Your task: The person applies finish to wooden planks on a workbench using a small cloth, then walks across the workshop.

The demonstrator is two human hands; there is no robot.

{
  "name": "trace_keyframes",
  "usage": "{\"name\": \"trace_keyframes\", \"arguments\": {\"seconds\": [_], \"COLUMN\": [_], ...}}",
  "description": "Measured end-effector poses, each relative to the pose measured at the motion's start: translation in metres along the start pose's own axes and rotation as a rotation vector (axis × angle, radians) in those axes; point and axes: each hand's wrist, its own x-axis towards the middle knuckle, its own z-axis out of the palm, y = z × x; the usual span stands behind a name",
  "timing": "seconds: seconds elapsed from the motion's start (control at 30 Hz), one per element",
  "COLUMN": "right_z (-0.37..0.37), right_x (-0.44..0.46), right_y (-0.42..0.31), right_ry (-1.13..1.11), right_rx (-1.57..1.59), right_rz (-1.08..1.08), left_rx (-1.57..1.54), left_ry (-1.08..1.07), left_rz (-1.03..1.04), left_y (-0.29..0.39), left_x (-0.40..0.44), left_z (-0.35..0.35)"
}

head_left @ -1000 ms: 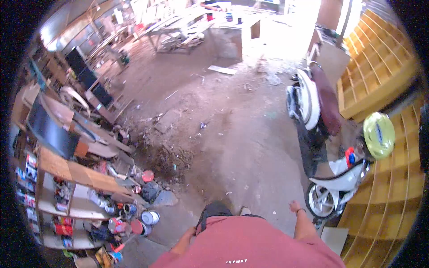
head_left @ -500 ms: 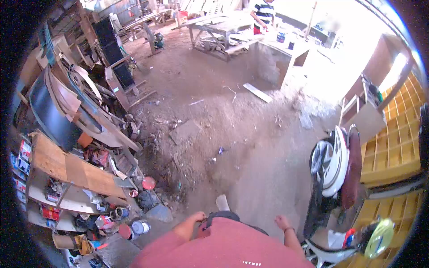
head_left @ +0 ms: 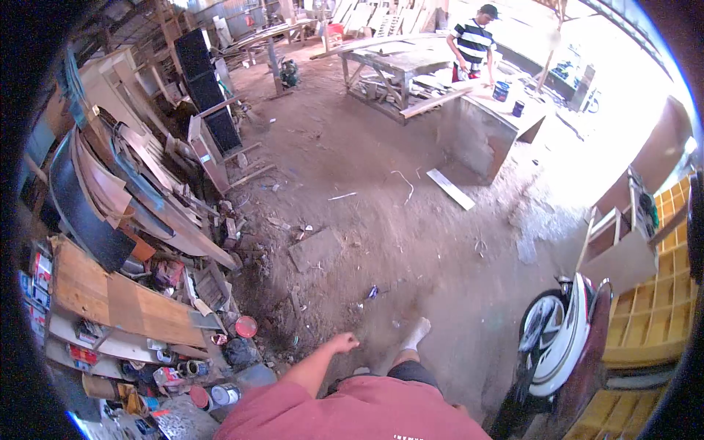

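My left hand point(head_left: 345, 342) is held out in front of my body, above the dirt floor, with its fingers curled in and nothing visible in them. My right hand point(head_left: 459, 409) is almost wholly covered by my red shirt point(head_left: 352, 411); only a bit of skin shows at its side, and the fingers are hidden. Neither hand touches any object that I can see. One foot point(head_left: 416, 332) is stretched forward on the floor ahead of me.
A motorcycle point(head_left: 561, 337) stands at the right, beside yellow panels point(head_left: 653, 293). On the left are a shelf unit point(head_left: 125, 293) with cans and leaning boards point(head_left: 169, 213). Ahead, a person point(head_left: 473, 48) stands by a cabinet point(head_left: 480, 136) and a workbench point(head_left: 389, 62). A plank point(head_left: 451, 188) lies on the floor.
My left hand has swung forward, while my right hand has dropped back behind the shirt. A foot has come forward. The view has shifted, and more of the other person shows.
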Motion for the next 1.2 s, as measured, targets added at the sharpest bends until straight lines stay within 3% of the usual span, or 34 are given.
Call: {"name": "trace_keyframes", "arguments": {"seconds": [0.07, 0.13, 0.2, 0.27, 0.3, 0.33, 0.37, 0.4, 0.43, 0.47, 0.5, 0.53, 0.6, 0.63, 0.67, 0.73, 0.8, 0.87, 0.93, 0.97, 1.13, 1.2], "right_z": [-0.007, -0.059, -0.103, -0.162, -0.195, -0.229, -0.250, -0.282, -0.307, -0.332, -0.346, -0.363, -0.385, -0.389, -0.384, -0.365, -0.335, -0.314, -0.302, -0.296, -0.274, -0.270], "right_x": [0.127, 0.127, 0.189, 0.205, 0.205, 0.201, 0.199, 0.187, 0.176, 0.159, 0.134, 0.108, 0.015, -0.016, -0.037, -0.050, -0.047, -0.036, -0.014, -0.002, 0.060, 0.083], "right_y": [0.069, -0.066, -0.131, -0.258, -0.330, -0.402, -0.468, -0.531, -0.586, -0.633, -0.679, -0.719, -0.774, -0.791, -0.803, -0.827, -0.850, -0.882, -0.916, -0.934, -1.029, -1.062], "right_ry": [0.004, 0.157, 0.202, 0.313, 0.590, 0.517, 0.772, 0.624, 0.565, 0.552, 0.440, 0.452, 1.005, 1.040, 0.915, 0.520, 0.190, 0.036, -0.026, -0.046, -0.119, -0.143], "right_rx": [0.006, -0.559, -0.119, 0.081, -0.360, -0.292, -0.421, -0.210, -0.081, -0.007, 0.305, 0.347, -0.168, -0.130, -0.013, 0.163, 0.261, 0.324, 0.353, 0.363, 0.397, 0.414], "right_rz": [-0.134, -0.259, -0.243, -0.428, -0.663, -0.617, -0.864, -0.783, -0.731, -0.998, -1.123, -1.357, -1.662, -1.864, -2.097, -2.445, -2.580, -2.612, -2.614, -2.614, -2.625, -2.622], "left_rx": [0.195, 0.066, 0.083, -0.036, -0.052, -0.244, -0.157, -0.066, 0.304, 0.175, 0.047, -0.023, -0.123, -0.147, -0.161, 0.025, -0.146, -0.303, -0.006, -0.001, -0.166, -0.076], "left_ry": [-0.092, -0.226, -0.088, -0.233, -0.221, -0.108, -0.047, 0.017, 0.021, 0.009, -0.001, 0.037, 0.176, 0.251, 0.310, -0.002, -0.080, -0.162, -0.102, -0.090, -0.069, -0.124], "left_rz": [-0.070, -0.342, -0.231, -0.312, -0.323, -0.193, -0.140, -0.093, -0.118, -0.129, -0.142, -0.186, -0.249, -0.266, -0.191, -0.293, -0.243, -0.177, -0.291, -0.283, -0.248, -0.216], "left_y": [-0.003, 0.021, -0.035, -0.069, -0.088, -0.110, -0.105, -0.100, -0.084, -0.056, -0.021, -0.006, -0.012, -0.016, 0.007, 0.050, 0.020, -0.013, -0.028, -0.043, 0.010, 0.037], "left_x": [-0.016, -0.039, -0.034, -0.026, -0.018, -0.010, -0.006, -0.002, 0.015, 0.028, 0.039, 0.060, 0.117, 0.143, 0.148, 0.162, 0.205, 0.259, 0.322, 0.356, 0.398, 0.423], "left_z": [-0.001, -0.019, 0.010, 0.019, 0.025, 0.039, 0.049, 0.059, 0.053, 0.044, 0.032, 0.031, 0.053, 0.058, 0.029, -0.023, -0.037, -0.048, -0.056, -0.058, -0.226, -0.299]}}
